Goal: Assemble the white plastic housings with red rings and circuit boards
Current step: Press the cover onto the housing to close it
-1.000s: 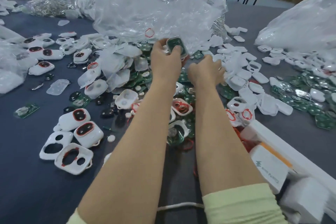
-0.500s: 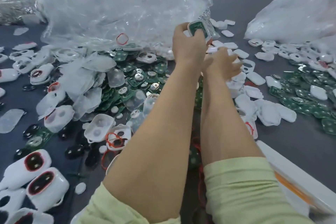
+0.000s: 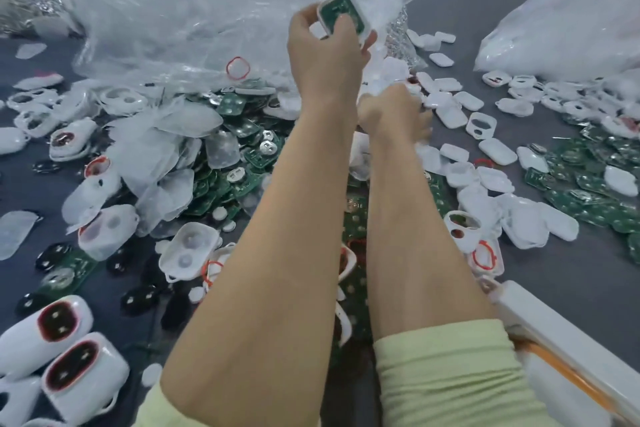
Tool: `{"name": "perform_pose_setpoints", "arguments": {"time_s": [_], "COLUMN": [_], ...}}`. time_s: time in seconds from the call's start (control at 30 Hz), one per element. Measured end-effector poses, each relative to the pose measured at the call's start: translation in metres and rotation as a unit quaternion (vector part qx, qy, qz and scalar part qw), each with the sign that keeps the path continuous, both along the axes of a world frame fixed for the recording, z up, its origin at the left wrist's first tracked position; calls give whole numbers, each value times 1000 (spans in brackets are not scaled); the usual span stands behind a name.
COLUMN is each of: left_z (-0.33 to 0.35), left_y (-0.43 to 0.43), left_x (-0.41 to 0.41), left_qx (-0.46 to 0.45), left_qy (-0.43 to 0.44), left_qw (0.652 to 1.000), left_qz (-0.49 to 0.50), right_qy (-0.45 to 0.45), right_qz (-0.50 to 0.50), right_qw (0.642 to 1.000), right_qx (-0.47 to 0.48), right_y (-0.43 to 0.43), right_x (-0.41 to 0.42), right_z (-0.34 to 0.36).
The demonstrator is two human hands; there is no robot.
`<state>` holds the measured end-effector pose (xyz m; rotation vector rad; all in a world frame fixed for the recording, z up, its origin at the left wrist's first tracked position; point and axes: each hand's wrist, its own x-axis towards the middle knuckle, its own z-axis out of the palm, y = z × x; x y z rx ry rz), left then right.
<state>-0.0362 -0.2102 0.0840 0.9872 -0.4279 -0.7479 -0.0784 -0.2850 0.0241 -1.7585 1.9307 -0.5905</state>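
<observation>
Left grip (image 3: 325, 45) raised, pinching housing (image 3: 341, 12); right grip (image 3: 394, 111) lower, fingers down, blurred.

Right hand (image 3: 394, 111) lower, among white housings (image 3: 450, 116).

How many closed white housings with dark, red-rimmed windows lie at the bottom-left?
2: the upper housing near the left edge, the lower housing just beside it, nearer the camera. Others may be cut off by the frame.
</observation>
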Motion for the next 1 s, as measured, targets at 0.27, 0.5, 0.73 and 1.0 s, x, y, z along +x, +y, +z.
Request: {"name": "perform_pose_setpoints", "arguments": {"time_s": [0.27, 0.5, 0.73, 1.0], "left_z": [-3, 7, 3, -44], "left_y": [21, 57, 113, 174], "left_x": [18, 28, 35, 41], "left_qx": [10, -15, -43, 4], "left_qy": [37, 32, 47, 62], "left_qw": [999, 997, 992, 989], "left_qz": [31, 71, 112, 134], "right_qy": [51, -330, -290, -273], "right_qz": [154, 175, 352, 154], "right_qw": [981, 927, 888, 941], "right_qx": [103, 44, -54, -128], "right_y": [38, 107, 154, 166], "right_x": [20, 42, 40, -14], "right_z": [6, 13, 9, 5]}}
